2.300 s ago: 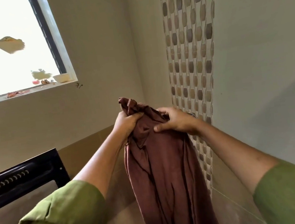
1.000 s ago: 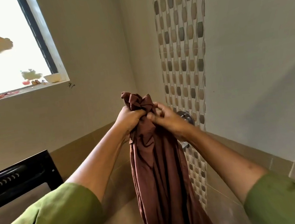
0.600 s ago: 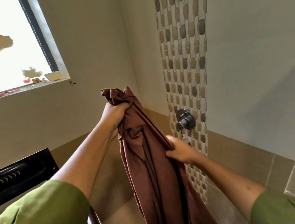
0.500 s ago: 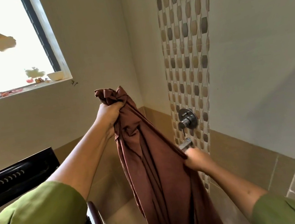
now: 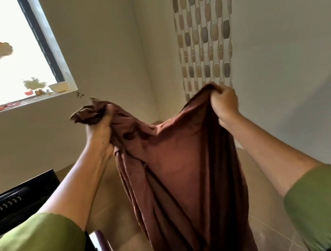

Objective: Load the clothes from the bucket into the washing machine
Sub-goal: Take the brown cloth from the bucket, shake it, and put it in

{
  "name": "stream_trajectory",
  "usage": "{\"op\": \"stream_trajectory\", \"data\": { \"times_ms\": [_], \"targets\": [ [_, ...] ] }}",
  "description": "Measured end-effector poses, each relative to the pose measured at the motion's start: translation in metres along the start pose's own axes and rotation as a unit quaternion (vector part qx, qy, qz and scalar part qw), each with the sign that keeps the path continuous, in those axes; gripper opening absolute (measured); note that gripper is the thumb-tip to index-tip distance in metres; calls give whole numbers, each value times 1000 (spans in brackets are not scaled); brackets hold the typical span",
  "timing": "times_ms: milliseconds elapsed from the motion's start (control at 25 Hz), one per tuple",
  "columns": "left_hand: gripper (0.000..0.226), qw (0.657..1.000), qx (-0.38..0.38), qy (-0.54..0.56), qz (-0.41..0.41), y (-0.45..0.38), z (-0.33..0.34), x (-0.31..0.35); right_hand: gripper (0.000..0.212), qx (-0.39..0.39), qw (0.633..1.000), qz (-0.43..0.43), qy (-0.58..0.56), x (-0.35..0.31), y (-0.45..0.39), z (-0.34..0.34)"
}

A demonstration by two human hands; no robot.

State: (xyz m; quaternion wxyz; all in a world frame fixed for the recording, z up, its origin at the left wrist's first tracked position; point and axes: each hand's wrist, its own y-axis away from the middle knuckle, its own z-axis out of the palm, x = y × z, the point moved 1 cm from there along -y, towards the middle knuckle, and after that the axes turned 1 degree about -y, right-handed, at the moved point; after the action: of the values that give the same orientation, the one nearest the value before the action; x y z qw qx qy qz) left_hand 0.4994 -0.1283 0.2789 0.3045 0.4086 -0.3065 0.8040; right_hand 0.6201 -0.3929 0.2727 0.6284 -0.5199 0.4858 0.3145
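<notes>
Brown garment [image 5: 181,164] held up, left hand [image 5: 99,130] and right hand [image 5: 225,102] gripping its bunched, seemingly upper, edge

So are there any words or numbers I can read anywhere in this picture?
No words or numbers can be read here.
Black panel: only a row of pale curved marks, not letters.
Wall under the window: small dark marks, too small to read.
Brown cloth, held by the left hand and right hand: no label showing.
</notes>
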Motion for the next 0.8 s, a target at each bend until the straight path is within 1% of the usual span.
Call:
{"op": "stream_trajectory", "data": {
  "times_ms": [40,80,120,160,200,240,280,360,400,480,560,680,720,800],
  "targets": [
    [12,998,-39,-43,16,11,17,-6,18,-68,997,-34,-26,-22,7,18],
    [16,993,-90,-79,20,22,34,-13,18,-154,985,-76,-13,-40,19,37],
    [22,985,-144,-99,10,32,50,-19,19,-241,964,-109,2,-52,32,52],
    [28,977,-186,-107,-8,38,62,-23,21,-302,945,-123,4,-59,43,62],
    [32,972,-204,-118,-23,41,69,-24,22,-336,935,-115,-12,-61,48,64],
    [34,970,-196,-140,-28,38,71,-22,21,-360,928,-92,-38,-60,49,61],
    [32,968,-180,-176,-23,34,69,-19,18,-386,918,-71,-64,-55,47,54],
    [23,964,-144,-225,-12,25,63,-12,19,-442,890,-49,-98,-38,45,40],
    [23,965,-128,-230,-9,22,62,-9,26,-461,881,-43,-98,-25,48,36],
    [22,966,-95,-239,-2,15,62,-5,41,-473,879,-50,-37,4,60,33],
    [20,967,-71,-244,3,9,57,-3,43,-481,874,-54,45,38,70,27],
    [18,974,-1,-225,-5,-4,32,1,34,-494,863,16,108,87,69,2],
    [18,976,22,-216,-9,-8,22,2,28,-480,865,17,147,99,65,-7],
    [18,978,45,-205,-17,-14,5,3,16,-420,865,-39,274,114,52,-22]
  ]
}}
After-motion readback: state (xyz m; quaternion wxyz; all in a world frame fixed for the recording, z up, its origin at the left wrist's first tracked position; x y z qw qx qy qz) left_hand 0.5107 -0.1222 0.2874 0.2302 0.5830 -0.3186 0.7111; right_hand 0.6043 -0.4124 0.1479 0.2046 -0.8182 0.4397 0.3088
